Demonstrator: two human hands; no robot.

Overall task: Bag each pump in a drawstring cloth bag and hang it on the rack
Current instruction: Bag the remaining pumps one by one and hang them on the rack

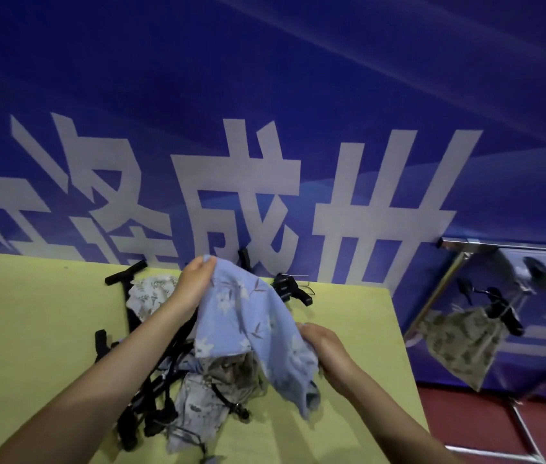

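I have the blue bag lifted over the yellow table, stretched between both hands. My left hand pinches its upper edge, fingers curled round the cloth, toward the table's far side. My right hand grips the bag's lower right edge, fingers closed on the fabric, nearer the table's right edge. Under the bag, on the table's middle, lies a heap of more patterned bags tangled with black pumps. One pump's T-handle lies near the table's far edge. Off the table's right side stands the rack, with one filled olive bag hanging from it.
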